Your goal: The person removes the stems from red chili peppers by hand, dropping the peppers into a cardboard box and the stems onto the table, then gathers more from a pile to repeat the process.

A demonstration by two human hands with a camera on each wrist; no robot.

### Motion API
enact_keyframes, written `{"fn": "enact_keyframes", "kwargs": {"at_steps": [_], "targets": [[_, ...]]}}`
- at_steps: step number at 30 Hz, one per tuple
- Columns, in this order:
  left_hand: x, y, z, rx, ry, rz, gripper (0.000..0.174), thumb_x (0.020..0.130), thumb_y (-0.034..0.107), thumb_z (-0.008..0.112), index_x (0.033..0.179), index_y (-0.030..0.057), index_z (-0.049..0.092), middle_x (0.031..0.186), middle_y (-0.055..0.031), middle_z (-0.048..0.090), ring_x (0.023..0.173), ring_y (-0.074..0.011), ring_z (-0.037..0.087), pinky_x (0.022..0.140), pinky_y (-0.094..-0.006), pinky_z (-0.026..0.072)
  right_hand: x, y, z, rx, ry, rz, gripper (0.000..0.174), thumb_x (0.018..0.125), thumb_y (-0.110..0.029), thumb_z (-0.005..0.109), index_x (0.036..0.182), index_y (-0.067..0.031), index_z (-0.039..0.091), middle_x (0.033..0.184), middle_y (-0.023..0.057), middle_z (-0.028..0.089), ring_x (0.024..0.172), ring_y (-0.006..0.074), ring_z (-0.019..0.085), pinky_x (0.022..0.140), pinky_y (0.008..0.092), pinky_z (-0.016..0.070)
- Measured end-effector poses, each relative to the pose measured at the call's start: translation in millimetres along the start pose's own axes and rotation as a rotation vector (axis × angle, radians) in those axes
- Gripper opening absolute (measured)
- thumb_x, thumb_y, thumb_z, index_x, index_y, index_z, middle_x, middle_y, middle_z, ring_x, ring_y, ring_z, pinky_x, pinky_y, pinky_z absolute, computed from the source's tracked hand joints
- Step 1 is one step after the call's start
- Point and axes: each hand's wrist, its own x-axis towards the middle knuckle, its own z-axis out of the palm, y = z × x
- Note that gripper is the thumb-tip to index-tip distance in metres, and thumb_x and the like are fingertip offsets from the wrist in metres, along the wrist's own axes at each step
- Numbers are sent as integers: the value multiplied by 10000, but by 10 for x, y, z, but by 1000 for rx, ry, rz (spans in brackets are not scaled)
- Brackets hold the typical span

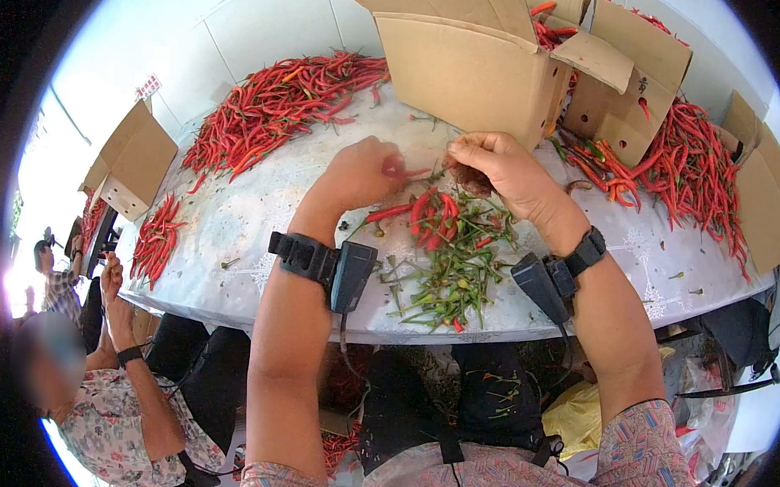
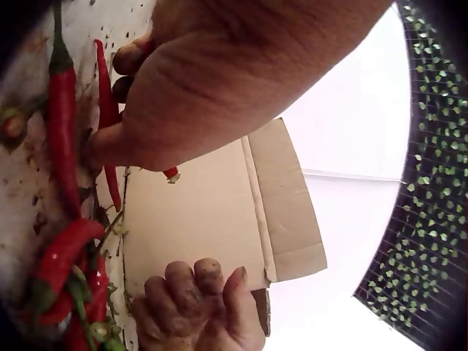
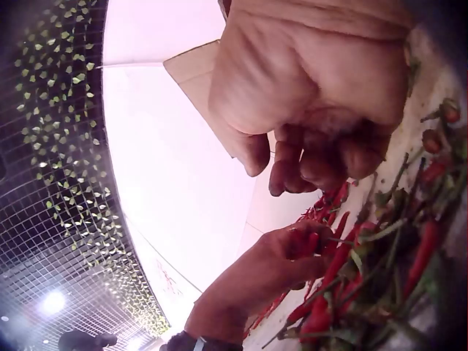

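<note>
Red chili peppers are held in the curled fingers of my left hand (image 1: 358, 172); in the left wrist view a slim red pepper (image 2: 107, 95) lies at its thumb and fingertips, and another red tip (image 2: 171, 174) pokes out below the palm. My right hand (image 1: 504, 174) hovers beside it, fingers loosely curled and thumb apart; the right wrist view shows no pepper in its fingers (image 3: 322, 164). Below both hands, a few red peppers (image 1: 432, 217) lie at the edge of a heap of green stems (image 1: 457, 284) on the table.
A large red pepper pile (image 1: 274, 111) lies at the back left, with a smaller one (image 1: 156, 240) nearer. Cardboard boxes (image 1: 465, 74) stand behind my hands, beside another pile (image 1: 693, 168) at the right. A person (image 1: 135, 415) sits at the left. The table's front edge (image 1: 378, 336) is close.
</note>
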Motion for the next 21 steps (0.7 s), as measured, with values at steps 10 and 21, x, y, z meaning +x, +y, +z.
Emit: {"fn": "enact_keyframes", "kwargs": {"at_steps": [10, 21], "targets": [[43, 3, -25, -364, 95, -36, 177, 759, 136, 610, 837, -22, 596, 727, -86, 611, 709, -152, 569, 663, -311, 454, 45, 69, -23, -137, 56, -50, 160, 856, -213, 575, 827, -56, 571, 649, -43, 502, 527, 34, 416, 464, 188, 320], [38, -30, 75, -63, 53, 29, 190, 761, 170, 619, 894, 35, 626, 705, -122, 606, 655, -226, 575, 635, -331, 451, 50, 74, -30, -182, 69, -61, 177, 856, -217, 576, 795, -51, 559, 640, -39, 495, 511, 34, 406, 453, 190, 319]]}}
